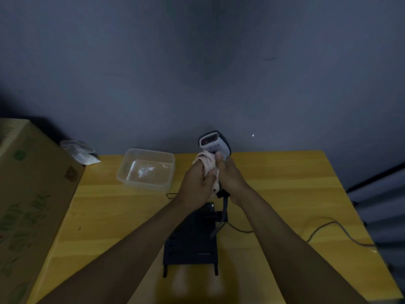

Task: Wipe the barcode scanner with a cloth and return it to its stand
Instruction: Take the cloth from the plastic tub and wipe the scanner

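The barcode scanner, white and dark grey with its scan window facing up and away, is held above the yellow table. My right hand grips its handle. My left hand presses a pale pink cloth against the scanner's neck and handle. The black stand lies on the table below my forearms, partly hidden by them. The scanner's dark cable trails off to the right edge.
A clear plastic container sits at the back of the table, left of the hands. A large cardboard box fills the left side, with a crumpled plastic bag behind it. A grey wall stands close behind.
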